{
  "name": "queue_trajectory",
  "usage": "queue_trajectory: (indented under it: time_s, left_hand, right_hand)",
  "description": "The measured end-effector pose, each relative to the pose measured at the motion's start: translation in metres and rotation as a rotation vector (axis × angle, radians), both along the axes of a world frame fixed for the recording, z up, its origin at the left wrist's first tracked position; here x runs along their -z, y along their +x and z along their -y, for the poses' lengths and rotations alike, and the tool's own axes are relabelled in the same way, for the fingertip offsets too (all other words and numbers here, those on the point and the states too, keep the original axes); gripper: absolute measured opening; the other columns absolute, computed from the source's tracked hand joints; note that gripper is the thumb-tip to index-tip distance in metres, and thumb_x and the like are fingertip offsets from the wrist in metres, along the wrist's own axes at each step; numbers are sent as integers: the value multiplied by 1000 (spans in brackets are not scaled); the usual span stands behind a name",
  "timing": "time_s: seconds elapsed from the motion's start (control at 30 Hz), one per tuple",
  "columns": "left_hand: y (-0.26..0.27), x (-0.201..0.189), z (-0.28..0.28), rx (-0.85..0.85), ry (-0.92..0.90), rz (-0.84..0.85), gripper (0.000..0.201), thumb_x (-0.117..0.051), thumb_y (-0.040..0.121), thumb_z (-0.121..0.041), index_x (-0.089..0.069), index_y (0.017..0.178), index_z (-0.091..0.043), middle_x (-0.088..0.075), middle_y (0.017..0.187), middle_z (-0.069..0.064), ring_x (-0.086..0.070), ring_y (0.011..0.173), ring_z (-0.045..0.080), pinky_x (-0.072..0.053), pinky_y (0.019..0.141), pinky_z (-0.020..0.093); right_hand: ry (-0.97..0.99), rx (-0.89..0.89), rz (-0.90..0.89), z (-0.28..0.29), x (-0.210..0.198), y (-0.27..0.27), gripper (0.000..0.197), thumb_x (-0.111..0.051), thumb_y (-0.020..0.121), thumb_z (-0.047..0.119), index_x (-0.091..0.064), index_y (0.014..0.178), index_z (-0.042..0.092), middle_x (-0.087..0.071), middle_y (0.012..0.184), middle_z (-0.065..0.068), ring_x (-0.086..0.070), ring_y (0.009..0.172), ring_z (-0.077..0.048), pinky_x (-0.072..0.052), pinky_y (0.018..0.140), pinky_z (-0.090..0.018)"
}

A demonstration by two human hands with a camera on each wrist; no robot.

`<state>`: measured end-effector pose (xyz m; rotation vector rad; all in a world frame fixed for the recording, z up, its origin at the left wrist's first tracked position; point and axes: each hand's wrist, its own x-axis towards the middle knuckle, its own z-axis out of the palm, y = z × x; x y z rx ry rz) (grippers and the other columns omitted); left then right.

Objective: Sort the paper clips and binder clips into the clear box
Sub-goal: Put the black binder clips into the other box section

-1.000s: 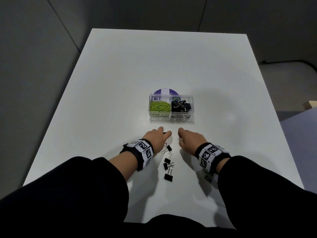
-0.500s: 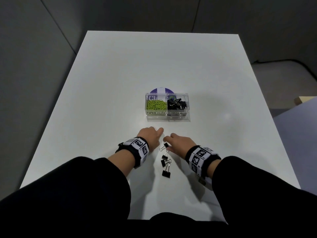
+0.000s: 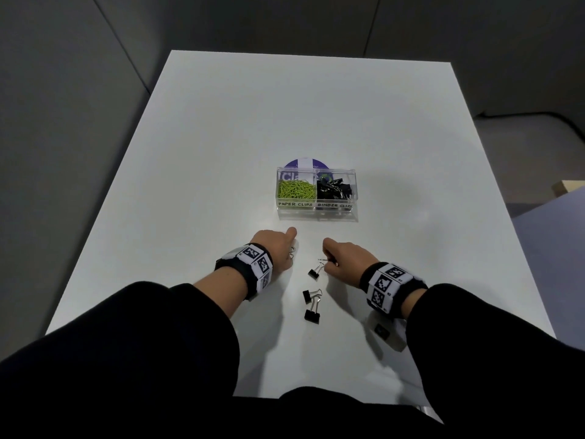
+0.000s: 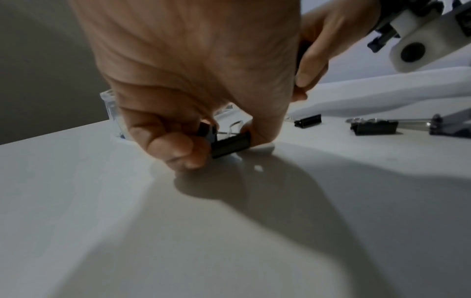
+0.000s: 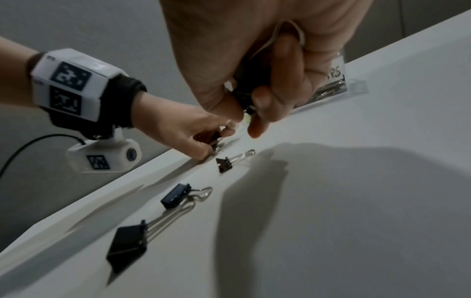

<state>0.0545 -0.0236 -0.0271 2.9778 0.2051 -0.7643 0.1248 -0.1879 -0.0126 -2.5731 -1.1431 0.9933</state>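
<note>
The clear box (image 3: 316, 210) stands mid-table, with green paper clips (image 3: 296, 189) in its left half and black binder clips (image 3: 334, 191) in its right half. My left hand (image 3: 286, 248) is just in front of the box, and its thumb and fingers pinch a black binder clip (image 4: 229, 144) down at the table top. My right hand (image 3: 330, 259) is beside it, fingers curled round another black binder clip (image 5: 243, 94) slightly above the surface. Three loose binder clips lie between my wrists: (image 3: 314, 272), (image 3: 308, 294), (image 3: 311, 315).
A purple disc (image 3: 304, 163) shows behind the box. The white table (image 3: 221, 137) is bare around the box, with grey floor beyond its edges. Off the table to the right are a wooden block (image 3: 566, 186) and a pale blue surface (image 3: 557, 232).
Both hands have closed on clips from the far end of the loose row. The right hand reached left to the row, then drew back right with its clip. Three clips remain on the table.
</note>
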Motion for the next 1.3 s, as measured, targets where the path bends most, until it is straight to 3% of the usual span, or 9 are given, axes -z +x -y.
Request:
queue_trajectory:
  time_s: [0.1, 0.17, 0.27, 0.5, 0.63, 0.9, 1.07, 1.2, 1.3]
  left_hand:
    - [-2, 1, -2, -2, 7, 5, 32, -41, 91, -24, -43, 119, -8, -65, 108, 11, -62, 96, 30, -42, 71, 31]
    - [-3, 1, -3, 7, 11, 13, 31, -37, 94, -24, -47, 118, -8, -61, 113, 12, -60, 100, 30, -42, 73, 32]
    - [-7, -1, -6, -16, -5, 18, 34, -31, 98, -23, -50, 117, -2, -51, 119, 16, -56, 103, 34, -44, 78, 38]
    - [-22, -8, -1, -118, -286, 28, 39, -32, 96, -10, -31, 135, -11, -60, 118, 18, -57, 100, 32, -42, 83, 35]
    - [-26, -9, 12, -86, -236, 37, 29, -35, 95, -11, -48, 122, -13, -60, 119, 13, -56, 104, 28, -39, 79, 30]
    - [-30, -17, 61, -168, -198, -66, 65, -59, 77, -62, -48, 111, -8, -60, 110, 8, -59, 102, 26, -39, 72, 30]
    - [-40, -3, 78, -251, -264, -62, 49, -65, 81, -36, -44, 115, -7, -59, 116, 12, -58, 105, 30, -43, 77, 31]
    - [-44, 0, 84, -214, -247, -63, 16, -51, 91, -10, -48, 107, -7, -60, 117, 15, -59, 105, 31, -45, 81, 33]
    - [-45, 5, 88, -155, -186, -43, 19, -40, 95, -8, -49, 111, -1, -61, 114, 17, -60, 103, 31, -45, 82, 35]
  right_hand:
    - [-15, -60, 23, 3, -3, -1, 25, -38, 92, 13, -42, 117, 16, -53, 81, -10, -48, 74, -27, -34, 65, -32]
    - [-11, -123, 26, 5, -1, -1, 39, -35, 94, 12, -42, 130, 25, -59, 104, -8, -56, 90, -29, -40, 74, -33]
    - [-5, -185, 34, 3, 4, -3, 35, -36, 98, 16, -49, 130, 24, -52, 124, -6, -58, 102, -30, -44, 84, -36]
    - [-66, -292, 97, -4, 16, -9, 36, -51, 93, 24, -46, 128, 15, -48, 121, -11, -59, 96, -35, -47, 81, -39]
    - [-24, -214, 107, 2, 19, -6, 24, -52, 93, 22, -52, 113, 9, -52, 116, -12, -59, 94, -33, -45, 77, -36]
    - [-94, -194, 221, 17, 20, -9, 24, -41, 93, 17, -49, 111, 2, -52, 111, -18, -60, 84, -38, -43, 66, -39]
    - [-118, -195, 235, 27, 16, -9, 21, -39, 93, 10, -50, 108, 1, -51, 109, -19, -48, 70, -28, -35, 62, -35]
    - [-112, -182, 279, 35, 17, -8, 23, -37, 94, 14, -50, 109, 1, -53, 109, -18, -60, 85, -36, -34, 61, -33]
    - [-117, -181, 295, 36, 16, -9, 23, -37, 94, 14, -50, 108, 2, -53, 109, -17, -59, 80, -35, -33, 60, -32]
